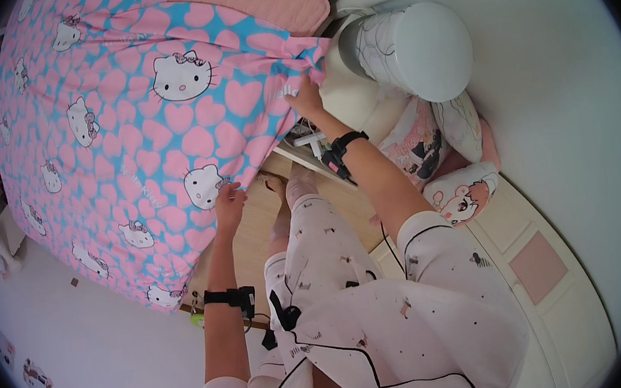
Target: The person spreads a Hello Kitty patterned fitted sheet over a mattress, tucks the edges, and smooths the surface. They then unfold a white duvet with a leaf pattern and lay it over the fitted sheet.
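Observation:
A pink and blue bed sheet (pixel 150 123), printed with hearts and white cat faces, is spread over a bed at the left. My right hand (pixel 307 100) is closed on its bunched corner near the bed's far right end, with the cloth gathered in folds there. Lower down, my left hand (pixel 229 208) pinches the sheet's near edge beside a cat face, its fingers bent. The cloth hangs slack between the two hands. Under the sheet's upper edge shows a pink quilted pad (pixel 269 2). Each forearm wears a black strap with a small device.
A white lidded bin (pixel 431 51) stands against the wall at the right. Several printed cushions (pixel 463 190) are piled below it. A white power strip (pixel 311 143) lies beside the bed, near my right forearm. White and pink panelled furniture (pixel 538 268) runs along the right.

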{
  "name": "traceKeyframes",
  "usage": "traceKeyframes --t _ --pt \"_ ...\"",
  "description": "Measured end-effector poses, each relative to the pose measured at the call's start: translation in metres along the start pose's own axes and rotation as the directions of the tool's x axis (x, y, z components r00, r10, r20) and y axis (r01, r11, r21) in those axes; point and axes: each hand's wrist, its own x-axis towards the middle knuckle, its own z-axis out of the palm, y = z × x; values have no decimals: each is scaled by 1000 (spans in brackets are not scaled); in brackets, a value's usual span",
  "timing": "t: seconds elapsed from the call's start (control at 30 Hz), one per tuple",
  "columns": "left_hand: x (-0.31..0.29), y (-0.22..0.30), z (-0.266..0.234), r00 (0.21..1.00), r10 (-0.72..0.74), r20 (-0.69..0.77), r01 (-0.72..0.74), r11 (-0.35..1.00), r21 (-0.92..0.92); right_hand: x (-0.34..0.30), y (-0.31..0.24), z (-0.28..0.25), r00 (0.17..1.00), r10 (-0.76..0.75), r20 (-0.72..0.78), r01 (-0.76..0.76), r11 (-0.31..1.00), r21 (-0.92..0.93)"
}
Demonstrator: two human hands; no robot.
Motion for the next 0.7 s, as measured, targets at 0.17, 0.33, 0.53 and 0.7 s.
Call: traceKeyframes --t 0.17,0.33,0.53,0.7 --pt "51 -8 -17 1000 14 -11 -13 991 131 13 -17 24 984 162 -69 -149 975 167" --pt "104 -2 -33 965 157 -208 -67 921 384 31 -34 21 760 504 -410 -471 862 187" --pt "138 -19 -26 970 -168 -177 207 951 231 47 14 22 797 430 -424 -381 903 201" --pt "118 -61 25 950 -311 -36 312 950 19 96 32 68 880 323 -347 1 730 684"
